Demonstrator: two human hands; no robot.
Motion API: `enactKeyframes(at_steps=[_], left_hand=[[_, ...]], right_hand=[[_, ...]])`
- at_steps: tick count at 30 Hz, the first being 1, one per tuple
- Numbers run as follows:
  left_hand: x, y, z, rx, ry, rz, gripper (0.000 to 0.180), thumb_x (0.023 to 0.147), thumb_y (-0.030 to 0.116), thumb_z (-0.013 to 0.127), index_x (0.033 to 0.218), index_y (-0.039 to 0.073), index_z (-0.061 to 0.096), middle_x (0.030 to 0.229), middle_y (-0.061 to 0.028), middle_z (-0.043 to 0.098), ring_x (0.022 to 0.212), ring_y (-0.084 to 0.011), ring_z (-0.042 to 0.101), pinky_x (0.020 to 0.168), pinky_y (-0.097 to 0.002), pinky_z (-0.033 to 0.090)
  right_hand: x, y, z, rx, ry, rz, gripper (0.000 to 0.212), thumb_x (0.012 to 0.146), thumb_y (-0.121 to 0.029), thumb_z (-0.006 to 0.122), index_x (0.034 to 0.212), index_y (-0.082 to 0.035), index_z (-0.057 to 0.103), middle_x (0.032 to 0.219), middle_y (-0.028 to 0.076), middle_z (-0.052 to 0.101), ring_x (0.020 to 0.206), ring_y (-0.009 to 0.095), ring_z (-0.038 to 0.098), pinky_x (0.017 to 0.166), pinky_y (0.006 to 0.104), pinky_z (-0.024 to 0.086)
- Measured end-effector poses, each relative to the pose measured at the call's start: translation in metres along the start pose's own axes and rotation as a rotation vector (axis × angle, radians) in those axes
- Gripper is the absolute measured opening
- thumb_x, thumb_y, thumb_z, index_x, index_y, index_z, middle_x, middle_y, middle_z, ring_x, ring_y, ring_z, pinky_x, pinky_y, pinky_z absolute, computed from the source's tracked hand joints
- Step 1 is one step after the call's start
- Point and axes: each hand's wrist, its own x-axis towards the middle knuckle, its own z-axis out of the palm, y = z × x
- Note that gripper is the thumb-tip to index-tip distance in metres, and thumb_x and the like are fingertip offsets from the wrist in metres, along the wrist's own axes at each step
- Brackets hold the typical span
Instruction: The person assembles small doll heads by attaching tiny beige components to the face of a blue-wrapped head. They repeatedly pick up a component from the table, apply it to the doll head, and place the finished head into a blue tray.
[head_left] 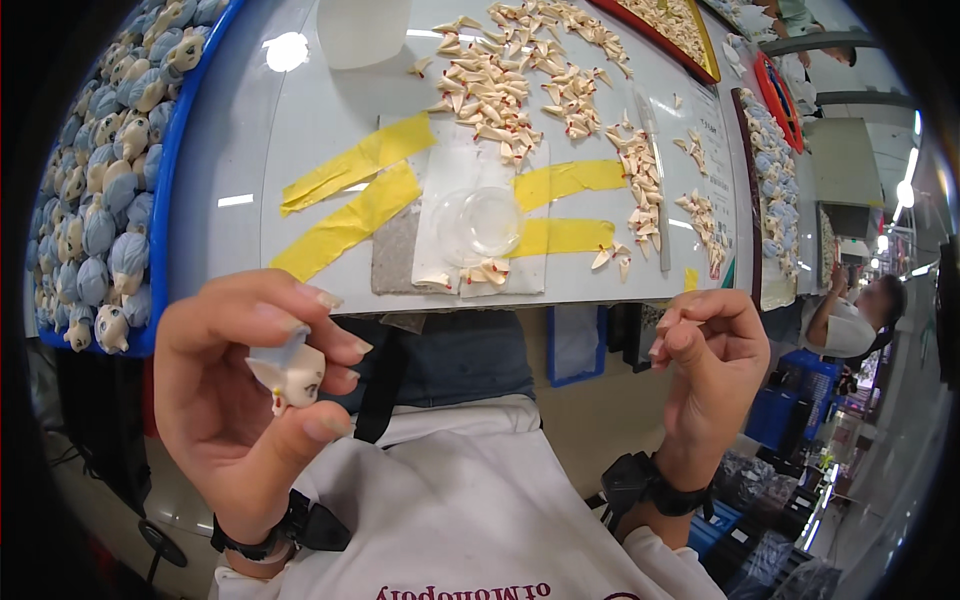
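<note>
Between the thumb and fingers of my left hand (215, 390) is a small doll head (303, 380) with pale blue hair, a painted eye and a pointed ear with a red and yellow earring. It is held up in front of my body, off the table's near edge. To the right, my right hand (715, 350) is closed in a pinch, thumb against fingertips; whatever it holds, if anything, is hidden. Between and beyond the hands, a round clear dish (492, 222) sits on a white sheet, with a few pointed ear pieces (488, 272) in front of it.
A blue tray (172, 190) full of blue-haired doll heads is at the left. Many ear pieces (490, 95) lie across the table beside yellow tape strips (350, 165). A white container (362, 35) stands at the back. Another person (850, 320) is at far right.
</note>
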Motion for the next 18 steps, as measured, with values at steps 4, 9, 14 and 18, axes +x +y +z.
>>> enactKeyframes(at_steps=[4,9,14,18], left_hand=[[-0.002,-0.001,0.003,-0.010,0.060,-0.053,0.048,0.067,0.026,0.075,0.100,0.004,0.047,0.099,-0.0097,0.049,0.080,-0.0143,0.052,0.064,-0.0203,0.042],[-0.001,-0.002,-0.007,0.117,-0.025,-0.023,0.048,0.066,0.024,0.076,0.097,0.004,0.046,0.100,-0.0106,0.050,0.085,-0.0183,0.054,0.069,-0.0258,0.044],[0.002,-0.001,-0.005,-0.100,-0.033,-0.070,0.048,0.064,0.019,0.078,0.095,0.005,0.045,0.096,-0.0114,0.050,0.088,-0.0221,0.055,0.070,-0.0267,0.046],[0.004,-0.007,-0.015,0.016,-0.135,0.071,0.041,0.064,0.015,0.077,0.090,0.006,0.047,0.098,-0.0116,0.049,0.087,-0.0222,0.055,0.070,-0.0273,0.046]], right_hand=[[-0.001,0.004,0.003,0.163,-0.080,0.036,0.015,0.070,-0.002,0.068,0.078,0.002,0.056,0.073,0.011,0.058,0.058,0.012,0.055,0.047,0.0209,0.044],[-0.001,0.007,0.012,0.164,-0.108,-0.032,0.024,0.069,-0.010,0.073,0.081,0.002,0.056,0.074,0.012,0.058,0.058,0.015,0.056,0.048,0.0228,0.045],[0.003,-0.002,0.016,0.176,-0.076,0.065,0.033,0.065,-0.012,0.076,0.081,-0.002,0.049,0.077,0.012,0.058,0.062,0.017,0.057,0.056,0.0268,0.050],[0.009,0.009,0.019,0.134,-0.085,-0.123,0.029,0.062,-0.004,0.076,0.077,-0.003,0.051,0.080,0.011,0.058,0.067,0.015,0.056,0.060,0.0233,0.045]])
